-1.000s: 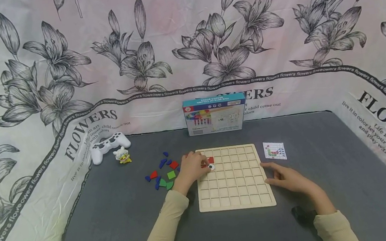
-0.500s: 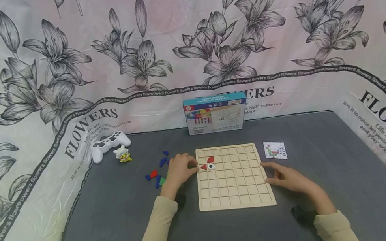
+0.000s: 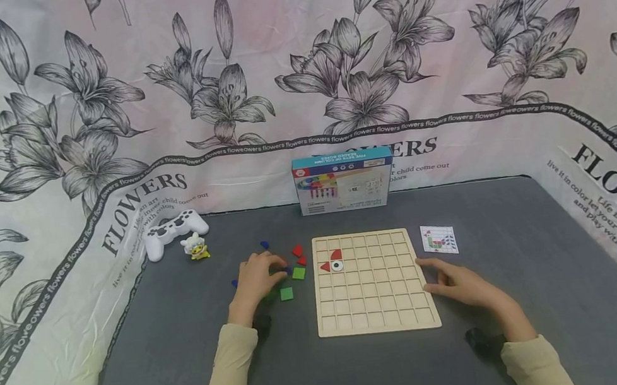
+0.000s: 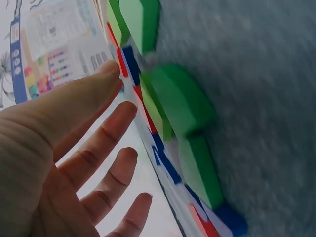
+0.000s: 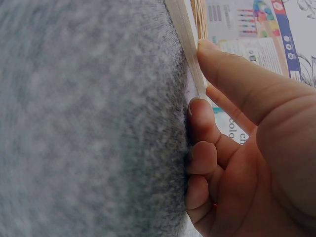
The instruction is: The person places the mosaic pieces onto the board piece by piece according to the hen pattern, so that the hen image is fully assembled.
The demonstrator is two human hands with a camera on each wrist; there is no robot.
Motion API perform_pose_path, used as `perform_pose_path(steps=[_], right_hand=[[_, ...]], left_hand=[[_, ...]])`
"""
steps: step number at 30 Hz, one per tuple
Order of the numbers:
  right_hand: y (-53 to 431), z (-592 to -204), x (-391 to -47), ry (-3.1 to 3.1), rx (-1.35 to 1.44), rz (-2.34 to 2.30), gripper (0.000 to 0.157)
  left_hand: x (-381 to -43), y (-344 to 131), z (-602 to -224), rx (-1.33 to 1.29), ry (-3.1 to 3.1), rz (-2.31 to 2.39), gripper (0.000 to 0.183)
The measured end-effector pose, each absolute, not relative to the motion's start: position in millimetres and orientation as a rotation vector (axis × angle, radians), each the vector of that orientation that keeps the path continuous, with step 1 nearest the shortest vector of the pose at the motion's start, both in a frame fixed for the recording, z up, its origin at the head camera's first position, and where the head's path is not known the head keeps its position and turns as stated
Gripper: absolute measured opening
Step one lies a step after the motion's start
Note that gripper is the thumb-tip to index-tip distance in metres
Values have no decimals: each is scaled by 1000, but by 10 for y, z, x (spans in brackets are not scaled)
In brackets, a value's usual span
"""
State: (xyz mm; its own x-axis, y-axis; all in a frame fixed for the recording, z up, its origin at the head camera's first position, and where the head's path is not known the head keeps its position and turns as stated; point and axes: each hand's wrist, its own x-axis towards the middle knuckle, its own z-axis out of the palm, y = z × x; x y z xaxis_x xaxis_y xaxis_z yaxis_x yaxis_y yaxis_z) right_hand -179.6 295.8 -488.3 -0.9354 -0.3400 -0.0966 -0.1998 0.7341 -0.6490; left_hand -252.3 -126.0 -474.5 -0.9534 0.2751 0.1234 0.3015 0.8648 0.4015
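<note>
My left hand (image 3: pixel 258 281) hovers over loose coloured pieces left of the wooden grid board (image 3: pixel 376 283). In the left wrist view its thumb and fingers are loosely bent, nothing between them. Close by lie green pieces (image 4: pixel 180 98), a green square (image 3: pixel 298 273), a red piece (image 3: pixel 297 251) and a blue piece (image 3: pixel 264 245); the hand covers others. The board's upper left cells hold a red triangle (image 3: pixel 325 267), a white eye tile (image 3: pixel 337 266) and a red quarter-round piece (image 3: pixel 336 255). My right hand (image 3: pixel 458 283) rests thumb and index finger against the board's right edge.
A printed pattern card (image 3: pixel 438 239) lies right of the board's upper corner. Behind stands a cardboard box (image 3: pixel 344 182). A white game controller (image 3: pixel 176 233) and a small figurine (image 3: pixel 196 247) sit at the back left of the grey table (image 3: pixel 156 356).
My left hand has moved left off the board to the loose pieces, uncovering the red triangle, eye tile and some pieces beside the board. The right hand has stayed put.
</note>
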Motion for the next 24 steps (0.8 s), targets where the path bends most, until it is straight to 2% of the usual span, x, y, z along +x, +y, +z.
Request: perform_pose_path(steps=[15,24], right_hand=[[2938,-4879,-1793,2741,-432,-970,60],[2947,-4872,-1793,2735,-428,-973,60]], left_hand=[[-2495,-1473,-4702,-469,-3065,-689,24],[-2483,-1446,-4660,-490,-3074,-650,25]])
